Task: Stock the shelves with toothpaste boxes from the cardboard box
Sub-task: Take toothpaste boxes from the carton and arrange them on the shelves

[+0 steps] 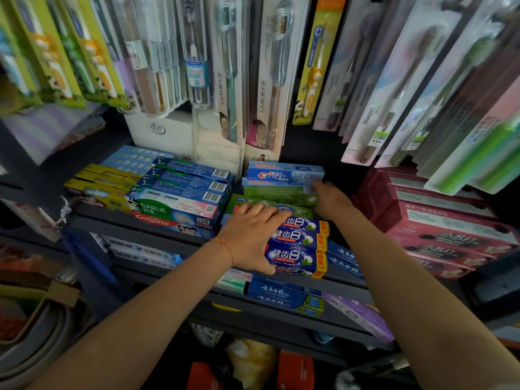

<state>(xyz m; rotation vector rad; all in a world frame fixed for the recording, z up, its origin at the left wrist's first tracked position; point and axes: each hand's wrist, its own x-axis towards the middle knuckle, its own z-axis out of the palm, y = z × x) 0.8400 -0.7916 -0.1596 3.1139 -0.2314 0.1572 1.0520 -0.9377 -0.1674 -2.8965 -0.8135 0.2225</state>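
Left hand (250,235): fingers spread flat on the blue cardboard toothpaste boxes (298,240), gripping nothing.
Right hand (330,199): fingertips on the light-blue Crest box (284,175); grip unclear.

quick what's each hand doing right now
Left hand: open, fingers spread flat on the stack of blue boxes.
Right hand: at the end of the green box under the Crest box; grip cannot be told.

crest box (284,175): "crest" | darlie box (174,207): "darlie" | colgate box (171,224): "colgate" | toothbrush pack (225,80): "lmk"
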